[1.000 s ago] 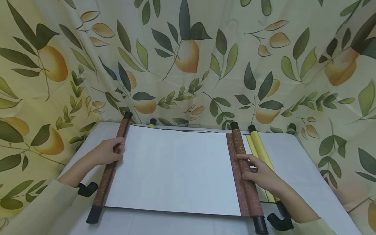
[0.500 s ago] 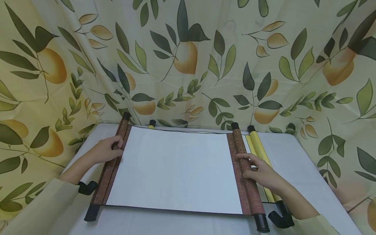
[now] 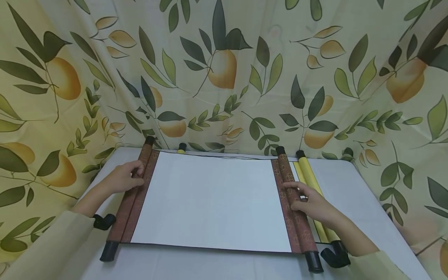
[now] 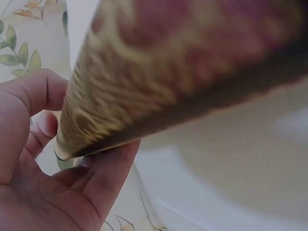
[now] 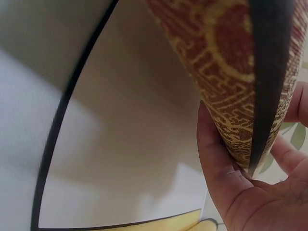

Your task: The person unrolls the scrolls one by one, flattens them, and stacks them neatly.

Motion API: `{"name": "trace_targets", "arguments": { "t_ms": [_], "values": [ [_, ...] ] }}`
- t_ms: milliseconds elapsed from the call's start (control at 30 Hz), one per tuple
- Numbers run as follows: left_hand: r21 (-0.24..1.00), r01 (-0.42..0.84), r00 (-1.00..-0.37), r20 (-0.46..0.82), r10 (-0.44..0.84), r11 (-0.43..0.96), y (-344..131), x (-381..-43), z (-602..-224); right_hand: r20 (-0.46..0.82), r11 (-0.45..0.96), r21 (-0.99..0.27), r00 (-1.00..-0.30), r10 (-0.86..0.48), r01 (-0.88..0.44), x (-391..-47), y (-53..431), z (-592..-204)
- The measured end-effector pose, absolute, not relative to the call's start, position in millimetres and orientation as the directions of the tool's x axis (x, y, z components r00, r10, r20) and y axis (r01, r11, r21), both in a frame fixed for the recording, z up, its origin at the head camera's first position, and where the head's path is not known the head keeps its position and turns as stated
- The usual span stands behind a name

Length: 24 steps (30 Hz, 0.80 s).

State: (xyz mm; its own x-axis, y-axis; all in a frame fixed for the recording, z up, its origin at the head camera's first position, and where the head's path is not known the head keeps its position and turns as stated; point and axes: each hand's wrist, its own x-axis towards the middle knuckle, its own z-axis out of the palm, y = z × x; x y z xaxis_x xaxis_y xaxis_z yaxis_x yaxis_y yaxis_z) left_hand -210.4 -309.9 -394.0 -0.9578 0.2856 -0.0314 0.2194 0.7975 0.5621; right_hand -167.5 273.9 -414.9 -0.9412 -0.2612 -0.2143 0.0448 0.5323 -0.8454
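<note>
A blank white hanging scroll is spread between two red-brown patterned rollers with black end caps. My left hand grips the left roller around its middle, thumb and fingers on either side. On the other side my right hand holds the right roller in the same way. In the left wrist view, fingers wrap the gold-figured brocade roller. The right wrist view has the thumb and fingers around the patterned roller, with the scroll's black-edged sheet beside it.
Under and behind this scroll lies another with a yellow roller on the right and a yellow roller end at the back. All rest on a white table. A fruit-and-leaf patterned curtain hangs behind.
My left hand has turned the left roller slightly outward, baring a red-brown border strip beside it. The front edge of the scroll has shifted a little away. My right hand keeps its hold.
</note>
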Motion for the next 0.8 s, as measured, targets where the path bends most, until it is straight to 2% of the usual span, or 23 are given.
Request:
{"name": "trace_targets", "arguments": {
  "t_ms": [533,800],
  "values": [
    [0.532,0.206,-0.957,-0.065,0.282,0.822,-305,-235,-396,-0.244,0.596,-0.802,-0.933,-0.263,0.041,-190,276,-420],
    [0.534,0.204,-0.952,-0.088,0.294,0.821,-302,-244,-408,-0.259,0.642,-0.765,-0.939,-0.225,0.057,-196,273,-425]
  ]
}}
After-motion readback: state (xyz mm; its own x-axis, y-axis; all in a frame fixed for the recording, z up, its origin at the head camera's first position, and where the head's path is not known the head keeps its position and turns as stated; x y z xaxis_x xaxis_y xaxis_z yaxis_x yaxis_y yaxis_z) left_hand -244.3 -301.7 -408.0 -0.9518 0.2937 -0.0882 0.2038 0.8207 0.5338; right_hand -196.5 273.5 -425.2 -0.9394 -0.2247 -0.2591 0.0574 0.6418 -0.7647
